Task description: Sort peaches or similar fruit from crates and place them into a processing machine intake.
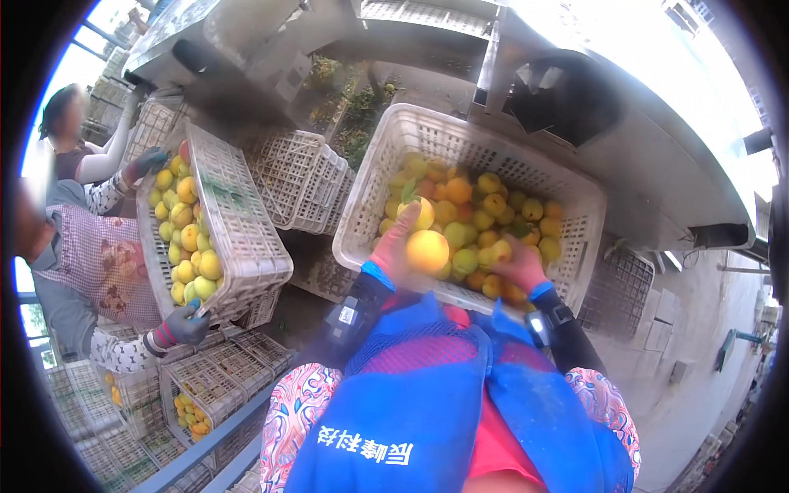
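Note:
A white plastic crate before me holds many round yellow, green and orange fruits that look like peaches. My left hand, in a pink glove with a blue cuff, is closed around a yellow-orange peach raised above the pile. Another peach, with a green leaf beside it, sits just past its fingers; I cannot tell if it is held too. On the crate's right side, my right hand, gloved alike, reaches into the fruit with its fingers curled against a yellow peach.
At the left a co-worker's gloved hands hold a tilted crate of similar fruit. Stacked crates stand between us, with more fruit-filled crates at lower left. Metal machinery borders the far right side. Another person is farther left.

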